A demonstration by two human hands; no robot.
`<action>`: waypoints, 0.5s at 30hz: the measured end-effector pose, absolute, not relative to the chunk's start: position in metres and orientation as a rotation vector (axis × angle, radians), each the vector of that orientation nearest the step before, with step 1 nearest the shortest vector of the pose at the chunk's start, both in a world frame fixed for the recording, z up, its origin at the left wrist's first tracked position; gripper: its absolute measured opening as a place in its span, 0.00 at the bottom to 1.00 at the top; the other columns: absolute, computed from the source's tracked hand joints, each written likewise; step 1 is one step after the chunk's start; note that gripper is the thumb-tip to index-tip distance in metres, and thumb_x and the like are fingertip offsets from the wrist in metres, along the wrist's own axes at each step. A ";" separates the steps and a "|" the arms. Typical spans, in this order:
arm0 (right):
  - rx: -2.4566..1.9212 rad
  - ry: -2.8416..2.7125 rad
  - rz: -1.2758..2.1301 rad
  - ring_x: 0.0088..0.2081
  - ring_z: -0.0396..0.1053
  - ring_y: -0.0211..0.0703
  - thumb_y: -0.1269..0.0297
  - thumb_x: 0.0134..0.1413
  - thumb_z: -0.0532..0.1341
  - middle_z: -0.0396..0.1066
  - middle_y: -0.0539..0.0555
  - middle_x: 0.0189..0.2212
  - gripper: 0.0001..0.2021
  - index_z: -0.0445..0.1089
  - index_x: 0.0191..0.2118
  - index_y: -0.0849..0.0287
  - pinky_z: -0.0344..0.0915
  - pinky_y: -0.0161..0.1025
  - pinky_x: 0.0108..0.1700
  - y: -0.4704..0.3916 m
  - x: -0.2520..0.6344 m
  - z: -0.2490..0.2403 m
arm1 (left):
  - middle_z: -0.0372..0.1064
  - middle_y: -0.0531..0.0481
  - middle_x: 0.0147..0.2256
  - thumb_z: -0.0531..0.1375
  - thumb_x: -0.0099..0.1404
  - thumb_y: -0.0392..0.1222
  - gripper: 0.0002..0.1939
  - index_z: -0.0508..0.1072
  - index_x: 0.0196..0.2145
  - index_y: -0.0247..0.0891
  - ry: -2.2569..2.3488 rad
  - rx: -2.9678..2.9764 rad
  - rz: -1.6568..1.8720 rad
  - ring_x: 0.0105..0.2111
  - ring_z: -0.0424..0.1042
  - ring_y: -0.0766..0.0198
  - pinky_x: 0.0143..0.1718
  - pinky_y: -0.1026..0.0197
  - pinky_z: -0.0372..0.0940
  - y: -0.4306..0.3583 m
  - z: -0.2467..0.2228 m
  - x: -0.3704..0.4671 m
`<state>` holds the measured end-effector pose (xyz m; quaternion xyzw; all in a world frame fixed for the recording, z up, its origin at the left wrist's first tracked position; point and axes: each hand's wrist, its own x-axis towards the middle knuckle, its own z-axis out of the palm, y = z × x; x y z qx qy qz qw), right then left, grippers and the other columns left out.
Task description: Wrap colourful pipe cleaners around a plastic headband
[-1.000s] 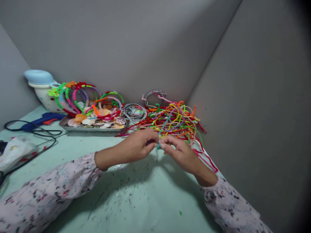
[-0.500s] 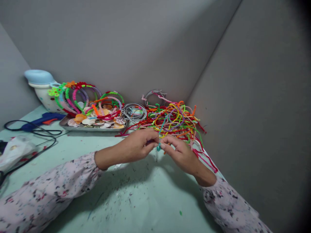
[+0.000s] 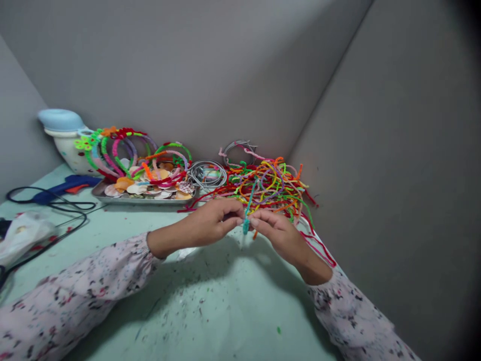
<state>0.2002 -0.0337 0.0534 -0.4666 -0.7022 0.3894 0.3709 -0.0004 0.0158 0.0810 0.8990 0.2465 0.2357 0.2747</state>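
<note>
Tray (image 3: 112, 198) left of pipe cleaner pile (image 3: 268, 185), hands (image 3: 246, 225) in front.

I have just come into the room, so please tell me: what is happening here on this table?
A person in flowered sleeves pinches a teal pipe cleaner between the left hand and the right hand, just above the green table. Right behind the hands lies a tangled pile of pipe cleaners in many colours. To the left, a metal tray carries shells and wrapped hoops, and a blue glue gun lies beside it.
</note>
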 end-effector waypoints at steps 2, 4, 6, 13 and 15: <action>-1.189 -1.804 0.963 0.33 0.65 0.38 0.58 0.61 0.54 0.68 0.50 0.29 0.12 0.69 0.33 0.59 0.62 0.36 0.37 -0.034 0.200 0.052 | 0.67 0.52 0.30 0.52 0.64 0.36 0.08 0.70 0.33 0.35 0.654 2.399 0.630 0.32 0.63 0.67 0.34 0.64 0.57 0.016 0.081 0.000; -1.180 -1.808 0.939 0.33 0.65 0.38 0.59 0.61 0.54 0.68 0.49 0.29 0.12 0.69 0.33 0.59 0.62 0.35 0.36 -0.034 0.199 0.051 | 0.66 0.52 0.30 0.52 0.64 0.36 0.08 0.70 0.32 0.35 0.646 2.378 0.627 0.31 0.62 0.67 0.34 0.64 0.57 0.016 0.080 0.000; -1.181 -1.809 0.935 0.32 0.65 0.37 0.58 0.61 0.54 0.67 0.49 0.28 0.12 0.69 0.33 0.59 0.62 0.35 0.35 -0.034 0.199 0.050 | 0.65 0.53 0.29 0.52 0.64 0.38 0.08 0.69 0.32 0.35 0.643 2.338 0.620 0.30 0.61 0.67 0.33 0.64 0.57 0.016 0.080 -0.001; -1.188 -1.829 0.453 0.47 0.66 0.44 0.61 0.59 0.57 0.69 0.55 0.43 0.11 0.69 0.46 0.56 0.62 0.42 0.48 -0.033 0.200 0.057 | 0.60 0.55 0.26 0.54 0.62 0.41 0.06 0.68 0.32 0.36 0.683 1.875 0.678 0.27 0.59 0.69 0.30 0.64 0.57 0.021 0.078 -0.002; -1.160 -1.839 0.281 0.51 0.64 0.45 0.64 0.59 0.58 0.67 0.56 0.47 0.13 0.67 0.49 0.56 0.59 0.45 0.54 -0.031 0.202 0.056 | 0.59 0.56 0.25 0.55 0.60 0.40 0.06 0.69 0.33 0.36 0.688 1.732 0.713 0.25 0.58 0.70 0.29 0.65 0.56 0.022 0.079 -0.002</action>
